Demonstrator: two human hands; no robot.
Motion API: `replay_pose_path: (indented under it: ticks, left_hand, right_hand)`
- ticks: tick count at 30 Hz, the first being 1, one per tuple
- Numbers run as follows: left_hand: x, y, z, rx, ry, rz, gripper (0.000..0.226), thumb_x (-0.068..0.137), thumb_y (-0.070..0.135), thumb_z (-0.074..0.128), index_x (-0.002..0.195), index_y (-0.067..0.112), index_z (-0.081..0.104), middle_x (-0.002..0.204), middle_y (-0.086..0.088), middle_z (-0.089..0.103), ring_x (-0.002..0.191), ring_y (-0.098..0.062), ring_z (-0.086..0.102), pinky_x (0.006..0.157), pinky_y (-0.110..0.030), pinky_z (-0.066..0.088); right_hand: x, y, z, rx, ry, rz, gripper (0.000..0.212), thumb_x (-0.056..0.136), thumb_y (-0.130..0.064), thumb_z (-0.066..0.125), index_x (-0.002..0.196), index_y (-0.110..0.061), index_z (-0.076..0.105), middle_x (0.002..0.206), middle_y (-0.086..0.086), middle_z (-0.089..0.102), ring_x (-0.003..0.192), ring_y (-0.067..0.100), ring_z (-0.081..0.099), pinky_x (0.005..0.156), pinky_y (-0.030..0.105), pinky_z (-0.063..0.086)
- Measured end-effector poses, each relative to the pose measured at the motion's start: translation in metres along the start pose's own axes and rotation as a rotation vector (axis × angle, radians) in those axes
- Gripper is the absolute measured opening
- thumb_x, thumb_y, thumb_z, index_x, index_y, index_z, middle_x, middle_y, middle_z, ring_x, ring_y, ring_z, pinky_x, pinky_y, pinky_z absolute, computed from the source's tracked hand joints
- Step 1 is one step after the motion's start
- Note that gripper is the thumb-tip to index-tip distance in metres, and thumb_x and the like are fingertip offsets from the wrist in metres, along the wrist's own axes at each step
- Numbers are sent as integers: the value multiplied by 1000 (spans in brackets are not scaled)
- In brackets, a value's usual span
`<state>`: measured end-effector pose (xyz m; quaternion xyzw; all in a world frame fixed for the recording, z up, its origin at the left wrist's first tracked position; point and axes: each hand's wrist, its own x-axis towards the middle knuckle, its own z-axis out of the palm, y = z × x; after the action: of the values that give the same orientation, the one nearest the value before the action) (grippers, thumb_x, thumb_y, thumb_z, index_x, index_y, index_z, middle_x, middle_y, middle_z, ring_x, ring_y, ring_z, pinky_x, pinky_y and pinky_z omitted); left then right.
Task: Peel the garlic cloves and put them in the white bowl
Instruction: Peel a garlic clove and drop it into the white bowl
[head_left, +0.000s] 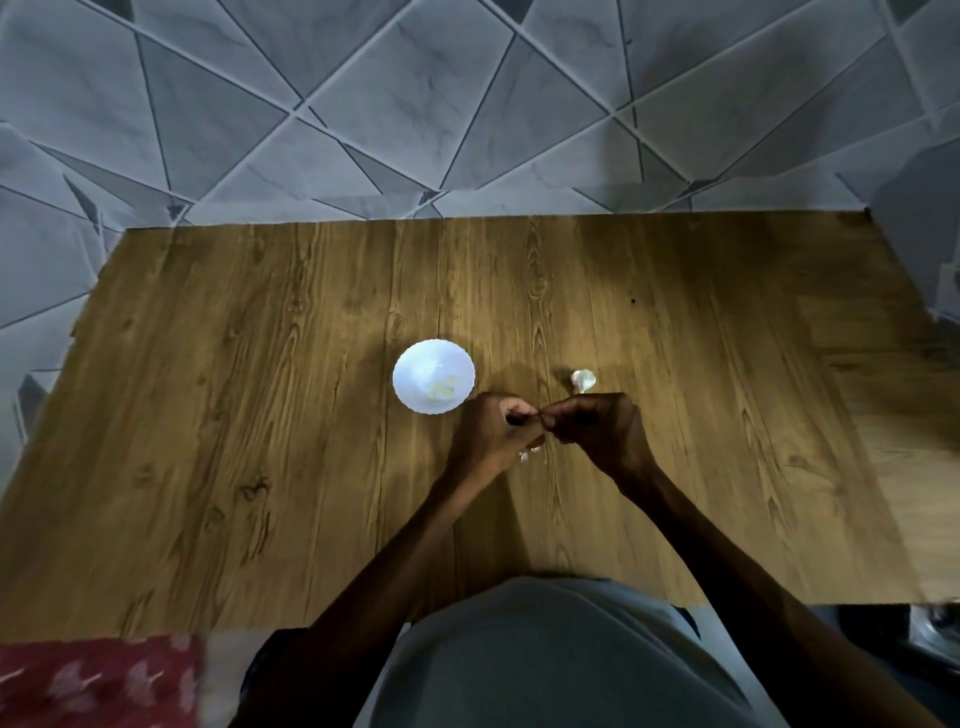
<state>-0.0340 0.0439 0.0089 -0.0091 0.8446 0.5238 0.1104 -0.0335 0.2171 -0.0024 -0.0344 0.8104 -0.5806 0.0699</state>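
Location type: domestic interior, most likely a kitchen or dining corner. Indicators:

1. Table (260, 415) with a wood-grain laminate top, household pattern, set against grey marble-effect tiles (415, 104) cut in triangles with pale grout lines. Whether these tiles form a wall or a floor cannot be determined.
2. Food preparation items on the table: a small white bowl (402, 387) with a scalloped rim holding pale peeled cloves (444, 387), a garlic bulb (583, 379) near it, and papery peel scraps (524, 456).
3. Red floral cloth (93, 680) at the near left corner.
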Motion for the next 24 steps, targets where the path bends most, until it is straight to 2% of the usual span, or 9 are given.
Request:
replay_pose_path:
  ticks: [3, 5, 8, 12, 16, 20, 24]
  left_hand:
    - [0, 2, 1, -9, 12, -32, 6, 80, 11, 72, 83, 14, 76, 71, 7, 72, 65, -7, 70, 69, -37, 60]
    - [0, 3, 1, -27, 24, -57, 9, 78, 7, 71, 79, 15, 74, 68, 7, 72, 62, -7, 69, 66, -35, 59]
    - [-2, 4, 1, -25, 22, -37, 8, 80, 5, 70, 84, 11, 75, 71, 4, 72, 61, 0, 67, 64, -25, 57]
    - [-2, 1, -1, -42, -20, -3, 7, 85, 9, 71, 89, 10, 76, 76, 0, 75, 67, -10, 72, 71, -37, 60]
    - [-3, 5, -1, -12, 4, -10, 8, 81, 11, 73, 88, 12, 76, 76, 4, 74, 68, -4, 70, 69, -32, 58]
    - [-5, 6, 0, -55, 32, -26, 6, 79, 8, 72, 83, 11, 75, 72, 2, 74, 64, -7, 71, 65, -34, 59]
    - [-4, 4, 1, -121, 22, -73, 6, 80, 6, 71, 82, 10, 74, 70, 0, 74, 63, -12, 72, 67, -38, 61]
  right_hand:
    - [-2, -4, 2, -44, 7, -29, 14, 79, -3, 78, 92, -6, 78, 84, 0, 77, 74, 10, 74, 69, 25, 60]
    - [-2, -5, 2, -57, 21, -46, 15, 77, -3, 80, 92, -7, 78, 84, -1, 77, 75, 8, 73, 70, 24, 60]
    - [-2, -6, 2, -86, 29, -78, 14, 78, -5, 80, 92, -8, 78, 84, -2, 77, 75, 7, 73, 70, 23, 60]
    - [-2, -6, -1, -111, 19, -110, 15, 79, -7, 80, 93, -7, 78, 85, -1, 77, 76, 6, 73, 70, 25, 60]
    - [-3, -9, -1, -135, 12, -106, 15, 80, -4, 78, 94, -8, 78, 86, -2, 77, 75, 2, 72, 69, 19, 58]
    - [-3, -12, 0, -143, -6, -117, 16, 79, -5, 79, 95, -8, 78, 87, -4, 76, 77, 0, 72, 69, 14, 56]
    - [-4, -10, -1, -128, 1, -117, 16, 79, -9, 80, 95, -11, 78, 87, -4, 77, 76, 3, 73, 70, 20, 58]
